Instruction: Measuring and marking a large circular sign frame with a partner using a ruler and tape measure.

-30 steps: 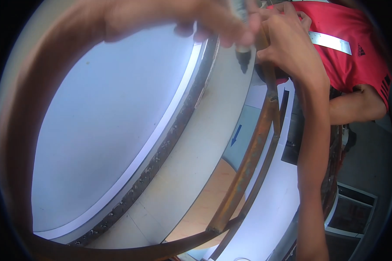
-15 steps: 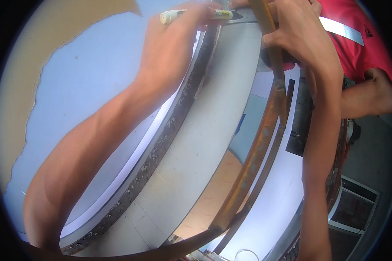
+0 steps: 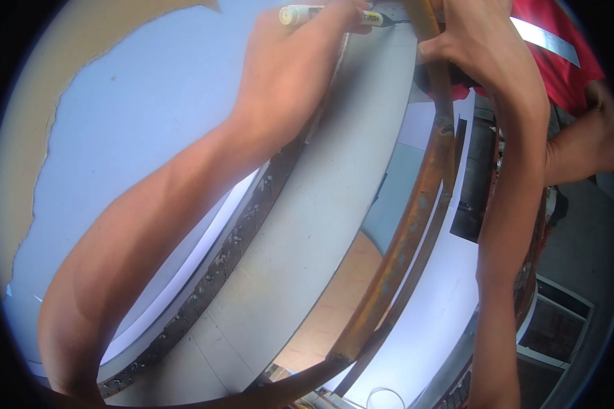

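A white marker (image 3: pixel 299 14) with a dark tip is gripped in my left hand (image 3: pixel 290 65) at the top of the view. Its tip meets a long pale panel (image 3: pixel 314 211), beside the edge of a greyish strip (image 3: pixel 397 12) lying across it. To the right, my right hand (image 3: pixel 481 41) is at a rusty metal bar (image 3: pixel 406 252), the thumb lying against the bar. The picture's upper edge cuts off the other fingers, so their hold is hidden.
A dark, speckled edge strip (image 3: pixel 232 249) runs along the panel's left side. Further left lies a pale blue surface (image 3: pixel 129 116) with a torn brown sheet (image 3: pixel 41 88). At upper right is a person in a red shirt (image 3: pixel 559 75), a bare arm (image 3: pixel 587 153) near mine.
My left hand and the marker have moved right, the tip travelling along the strip's edge. My right hand and the co-worker's arm have shifted slightly to the right in view.
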A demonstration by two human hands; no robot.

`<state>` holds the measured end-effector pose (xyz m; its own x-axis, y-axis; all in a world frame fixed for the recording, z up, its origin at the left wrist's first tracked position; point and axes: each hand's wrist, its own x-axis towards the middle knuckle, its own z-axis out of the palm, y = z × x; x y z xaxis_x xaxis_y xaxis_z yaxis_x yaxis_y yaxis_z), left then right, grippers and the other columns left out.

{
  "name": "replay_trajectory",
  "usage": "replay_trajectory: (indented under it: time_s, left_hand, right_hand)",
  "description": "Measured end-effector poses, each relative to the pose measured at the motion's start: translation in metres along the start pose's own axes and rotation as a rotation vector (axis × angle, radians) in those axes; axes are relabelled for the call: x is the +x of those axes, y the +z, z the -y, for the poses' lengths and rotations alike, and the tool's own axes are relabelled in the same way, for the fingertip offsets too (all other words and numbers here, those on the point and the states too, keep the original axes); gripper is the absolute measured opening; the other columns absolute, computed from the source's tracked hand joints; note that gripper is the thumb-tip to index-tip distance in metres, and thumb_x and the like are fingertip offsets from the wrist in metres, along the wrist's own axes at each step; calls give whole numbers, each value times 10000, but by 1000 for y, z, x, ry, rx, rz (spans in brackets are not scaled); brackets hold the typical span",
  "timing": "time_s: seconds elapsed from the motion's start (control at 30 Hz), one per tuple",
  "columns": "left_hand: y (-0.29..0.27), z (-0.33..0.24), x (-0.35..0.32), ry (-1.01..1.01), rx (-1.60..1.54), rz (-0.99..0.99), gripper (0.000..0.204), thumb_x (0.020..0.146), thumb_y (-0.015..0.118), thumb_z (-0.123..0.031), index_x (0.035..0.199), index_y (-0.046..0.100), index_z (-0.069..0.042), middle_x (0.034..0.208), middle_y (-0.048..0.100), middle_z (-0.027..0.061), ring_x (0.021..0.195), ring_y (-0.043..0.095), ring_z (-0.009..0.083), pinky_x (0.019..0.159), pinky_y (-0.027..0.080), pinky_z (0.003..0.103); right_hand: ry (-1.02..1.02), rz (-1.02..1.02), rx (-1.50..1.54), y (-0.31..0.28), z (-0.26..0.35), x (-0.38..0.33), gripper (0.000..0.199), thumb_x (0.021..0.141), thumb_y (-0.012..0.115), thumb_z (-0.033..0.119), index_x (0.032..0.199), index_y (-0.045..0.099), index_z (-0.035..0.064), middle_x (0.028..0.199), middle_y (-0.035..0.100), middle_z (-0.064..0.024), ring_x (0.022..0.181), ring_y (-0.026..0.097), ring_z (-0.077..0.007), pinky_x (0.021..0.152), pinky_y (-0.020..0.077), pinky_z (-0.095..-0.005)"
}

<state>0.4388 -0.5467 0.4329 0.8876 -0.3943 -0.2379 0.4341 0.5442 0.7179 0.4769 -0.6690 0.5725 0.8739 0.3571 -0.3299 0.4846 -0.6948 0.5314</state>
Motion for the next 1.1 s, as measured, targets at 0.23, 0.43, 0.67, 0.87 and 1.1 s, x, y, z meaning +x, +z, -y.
replay_trajectory:
  time_s: [0.23, 0.43, 0.67, 0.87, 1.1]
  left_hand:
    - [2, 2, -5, 181, -35, 61, 338, 933, 481, -200, 1088, 646, 51, 786, 585, 28, 671, 470, 78, 611, 371, 232]
    - [0, 2, -8, 235, -10, 87, 340, 935, 496, -219, 1087, 651, 42, 779, 603, 41, 686, 500, 81, 633, 403, 240]
    - [-33, -16, -3, 27, -82, 401, 321, 945, 505, -229, 1034, 670, 31, 764, 626, 51, 678, 536, 117, 630, 441, 283]
    - [-17, -3, -12, 362, 366, 61, 310, 939, 500, -212, 979, 671, 44, 708, 620, 102, 640, 546, 140, 605, 453, 320]
    - [-9, -19, -5, 124, 509, 39, 312, 912, 514, -206, 967, 668, 60, 715, 639, 141, 626, 568, 185, 617, 474, 341]
  right_hand:
    - [43, 30, -73, -25, 23, -10, 523, 517, 777, 124, 1038, 745, 101, 838, 665, -94, 941, 490, -280, 881, 354, -397]
    - [67, 49, -92, -23, 21, -9, 494, 516, 776, 123, 1008, 753, 100, 816, 662, -94, 930, 487, -283, 880, 355, -395]
    - [61, 63, -110, -21, 23, -8, 526, 504, 822, 184, 1021, 759, 106, 800, 653, -88, 915, 478, -270, 861, 360, -380]
    - [99, 47, -113, -19, 26, -6, 572, 502, 830, 179, 1069, 759, 168, 830, 657, -91, 912, 475, -274, 848, 374, -360]
    - [106, 27, -124, -17, 25, -6, 590, 518, 818, 160, 1103, 746, 175, 851, 662, -101, 934, 484, -286, 873, 380, -383]
